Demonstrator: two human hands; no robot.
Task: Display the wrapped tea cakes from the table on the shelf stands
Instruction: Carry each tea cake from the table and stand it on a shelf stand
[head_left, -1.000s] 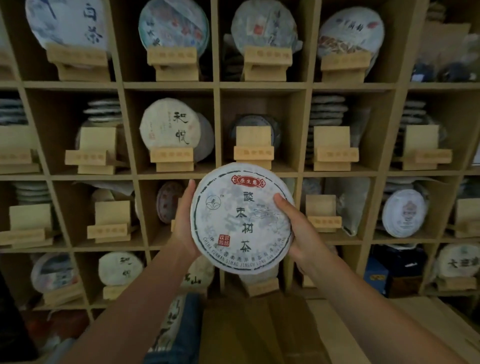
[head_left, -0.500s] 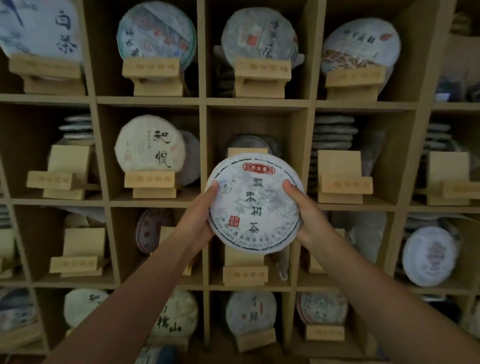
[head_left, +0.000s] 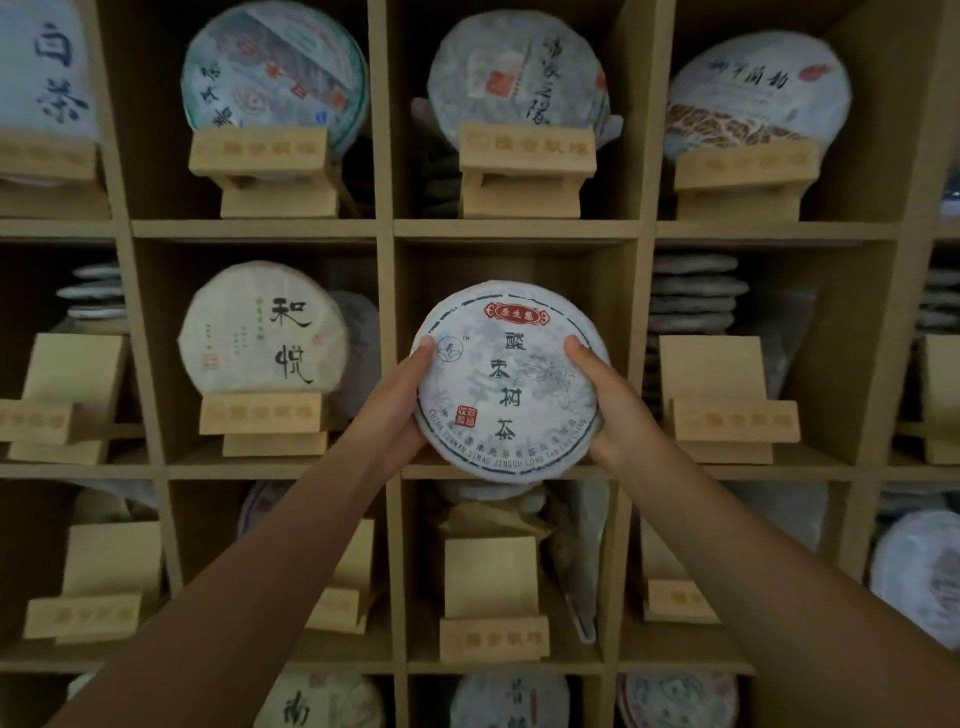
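A round tea cake (head_left: 511, 382) in white paper with a red label and dark characters is held upright in front of the middle cubby of the wooden shelf (head_left: 514, 229). My left hand (head_left: 402, 410) grips its left edge, thumb on the face. My right hand (head_left: 605, 400) grips the right edge the same way. The cake hides the stand in that cubby. An empty wooden stand (head_left: 493, 597) sits in the cubby below.
Wrapped tea cakes stand on wooden stands in the cubbies above (head_left: 517, 78) and to the left (head_left: 262, 327). Empty stands (head_left: 727, 400) (head_left: 62, 395) sit in the cubbies right and far left, with stacks of cakes (head_left: 693, 296) behind.
Both hands have lifted the tea cake up and forward, from the lower shelf row to the middle cubby. The view has moved closer to the shelf.
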